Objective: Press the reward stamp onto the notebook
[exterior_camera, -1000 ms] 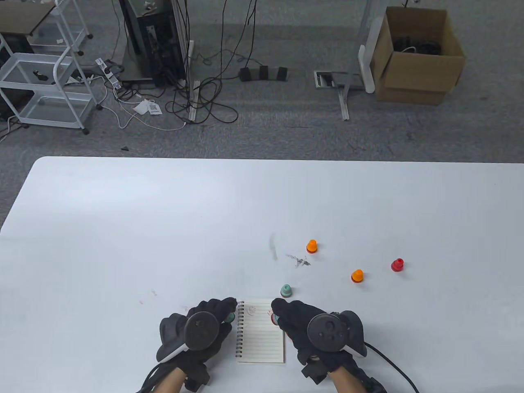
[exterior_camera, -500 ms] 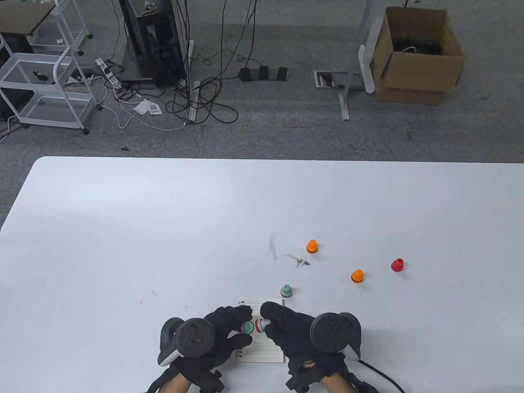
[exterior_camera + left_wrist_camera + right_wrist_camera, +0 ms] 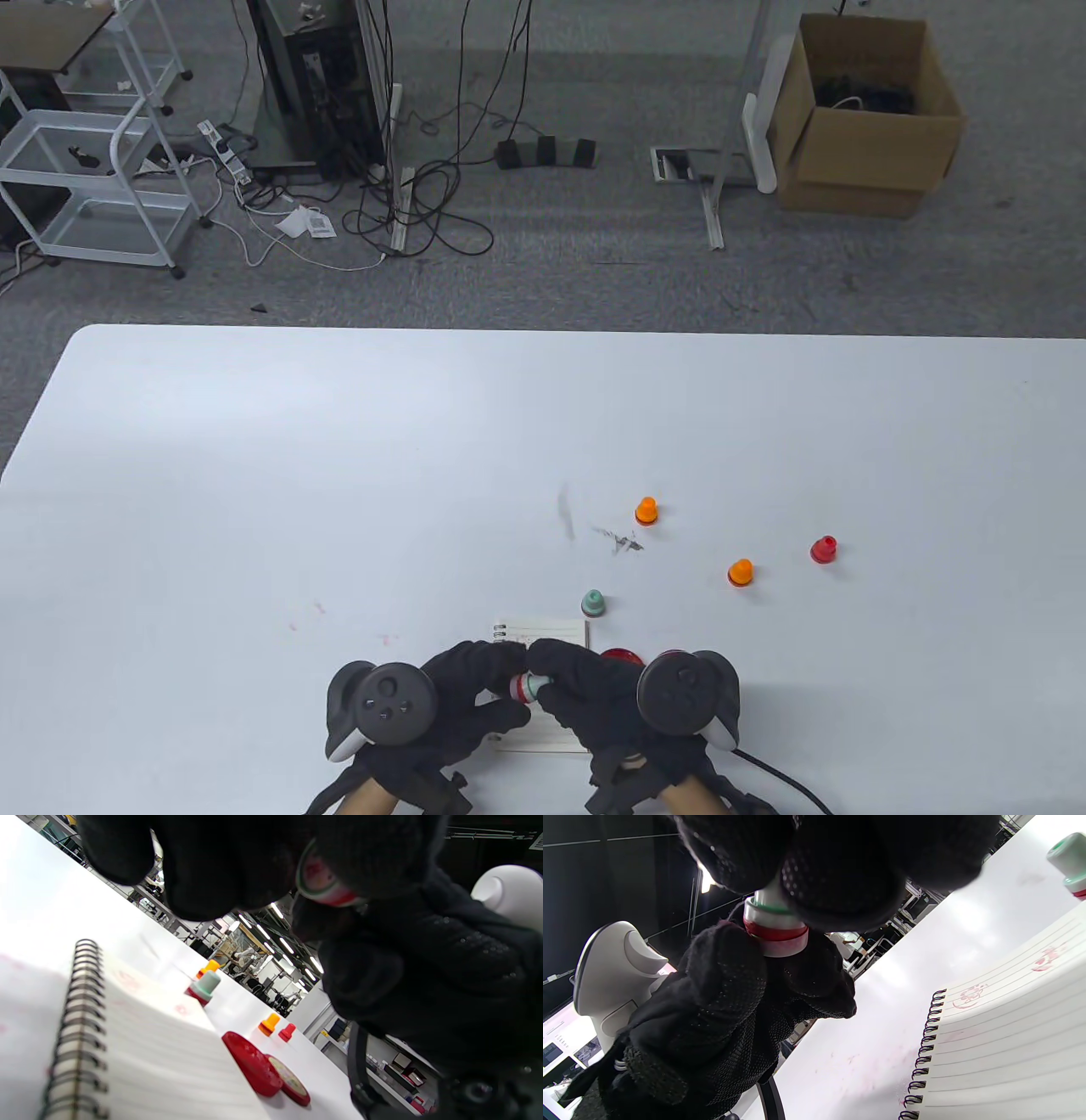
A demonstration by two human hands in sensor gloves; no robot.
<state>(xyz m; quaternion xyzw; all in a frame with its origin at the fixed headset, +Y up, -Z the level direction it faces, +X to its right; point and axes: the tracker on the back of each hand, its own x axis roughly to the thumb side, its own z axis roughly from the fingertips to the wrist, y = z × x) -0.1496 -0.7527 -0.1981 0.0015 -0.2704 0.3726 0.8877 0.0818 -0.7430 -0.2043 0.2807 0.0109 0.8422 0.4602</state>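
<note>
A small stamp (image 3: 524, 686) with a green handle, a red band and a whitish end lies crosswise between my two hands, held above the spiral notebook (image 3: 551, 632). My left hand (image 3: 507, 684) pinches its whitish end. My right hand (image 3: 544, 679) grips its green handle. In the right wrist view the stamp (image 3: 775, 929) hangs from my right fingers (image 3: 840, 878), with the left hand (image 3: 712, 1018) closed around its lower end. The lined notebook page (image 3: 1009, 1027) shows two red stamp marks (image 3: 969, 995). In the left wrist view the stamp (image 3: 322, 882) is above the notebook (image 3: 148, 1052).
A green stamp (image 3: 593, 603) stands just beyond the notebook. Two orange stamps (image 3: 646, 510) (image 3: 741, 572) and a red stamp (image 3: 823, 549) stand farther right. A red round case (image 3: 619, 655) lies open right of the notebook, and also shows in the left wrist view (image 3: 263, 1069). Dark smudges (image 3: 619, 539) mark the table.
The hands came together over the notebook. Half a second ago each held a separate piece; now the pieces are joined into one stamp between them. The red case has come into view.
</note>
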